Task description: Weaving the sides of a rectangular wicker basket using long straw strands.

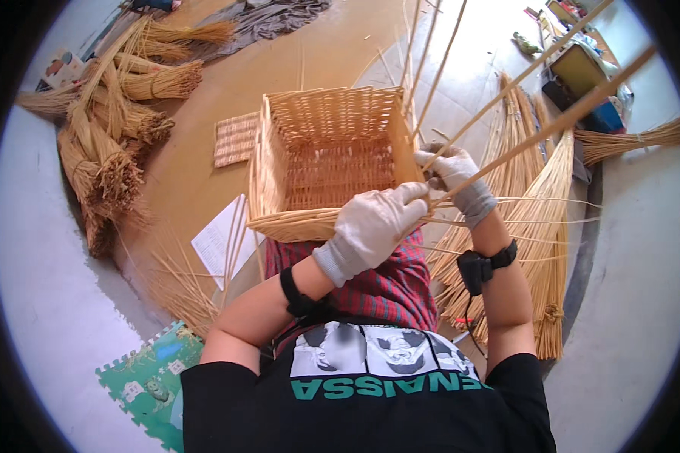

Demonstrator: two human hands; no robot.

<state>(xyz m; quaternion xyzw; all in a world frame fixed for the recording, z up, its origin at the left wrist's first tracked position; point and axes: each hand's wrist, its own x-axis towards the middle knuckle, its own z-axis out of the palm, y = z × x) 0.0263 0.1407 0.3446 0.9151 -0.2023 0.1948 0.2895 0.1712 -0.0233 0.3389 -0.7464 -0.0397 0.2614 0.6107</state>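
A rectangular wicker basket (332, 177) rests on my lap, its open top facing up. My left hand (378, 226), in a whitish work glove, grips the basket's near right corner, fingers wrapped over the rim. At the right side of the rim, my gloved right hand (455, 177) has its fingers closed around a thin wicker rod (476, 128). Several long rods rise from this side of the basket, and a thick one (551, 128) slants up to the right. Loose rod ends stick out to the right below my hands. The fingertips' exact hold is partly hidden.
Bundles of straw-coloured rods (117, 136) are piled at the left. More long bundles (540, 234) lie at my right. A small woven panel (235, 140) and a paper sheet (223, 238) lie left of the basket. A green foam mat (155, 381) is at lower left.
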